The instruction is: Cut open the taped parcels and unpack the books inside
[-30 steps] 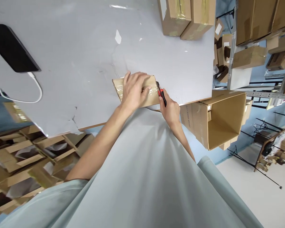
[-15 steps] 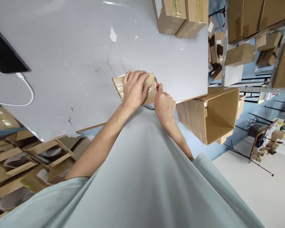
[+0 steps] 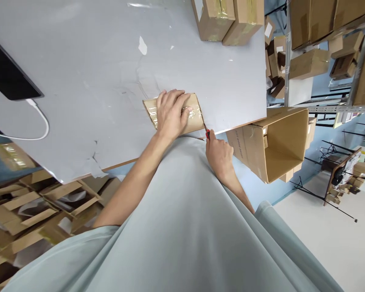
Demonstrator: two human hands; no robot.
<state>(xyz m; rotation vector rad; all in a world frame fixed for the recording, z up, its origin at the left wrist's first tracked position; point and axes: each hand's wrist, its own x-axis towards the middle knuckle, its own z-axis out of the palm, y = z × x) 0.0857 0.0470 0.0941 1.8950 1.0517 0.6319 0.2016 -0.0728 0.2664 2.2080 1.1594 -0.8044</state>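
A small, flat cardboard box (image 3: pixel 195 116) with clear tape across it lies near the front edge of the table. My left hand (image 3: pixel 171 112) grips it from above, fingers bent over its far side and the thumb on its top. In my right hand (image 3: pixel 219 153) is a red utility knife (image 3: pixel 207 133), held with fingers wrapped round the handle. The blade's tip is at the box's right end, by the near corner. Most of the knife's handle is hidden in my fist.
A phone (image 3: pixel 10 69) with a white cable lies at the table's left. Two taped cartons (image 3: pixel 214 26) stand at the far right of the grey tabletop (image 3: pixel 88 48). Beyond the right edge is a large open carton (image 3: pixel 251 148); several open boxes (image 3: pixel 33 202) sit lower left.
My right hand has drawn the utility knife toward me along the right end of the box, down to its near corner. My left hand stays on the box.
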